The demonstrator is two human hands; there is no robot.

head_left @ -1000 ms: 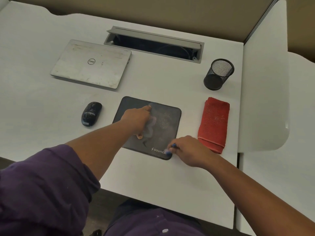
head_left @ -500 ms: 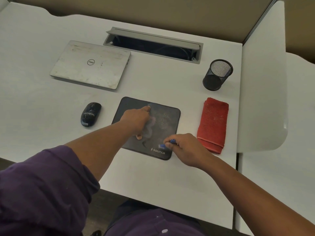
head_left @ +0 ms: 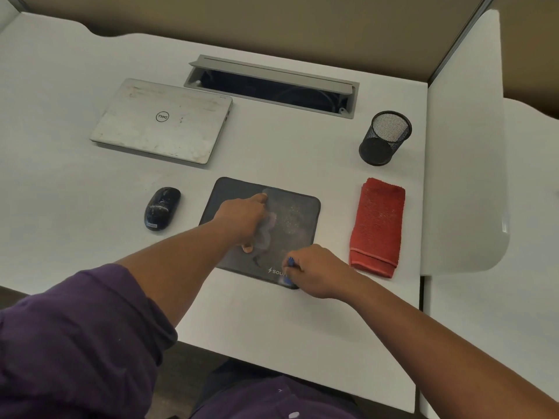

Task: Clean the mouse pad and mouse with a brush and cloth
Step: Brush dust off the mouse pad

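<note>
Your right hand (head_left: 314, 272) pinches the blue brush (head_left: 289, 269) at the near right corner of the mouse pad (head_left: 298, 219) on the white counter (head_left: 272, 322). Your left hand (head_left: 242, 219) presses the pad's middle, fingers spread. The mouse (head_left: 161, 208) lies left of the pad, the red cloth (head_left: 378, 225) right.

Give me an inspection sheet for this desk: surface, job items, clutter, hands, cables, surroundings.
Surface: white desk, with an open grey cable hatch at the back.
Job's things: dark mouse pad, dusty at centre; black mouse left of it, apart; folded red cloth to its right, untouched; blue brush at the pad's near right corner.
Clutter: closed laptop; black mesh pen cup.
Hands: left hand presses on the pad; right hand grips the brush.
Cables: dim loops inside the hatch.
Surroundings: tan partition; adjoining white desk on the right.
</note>
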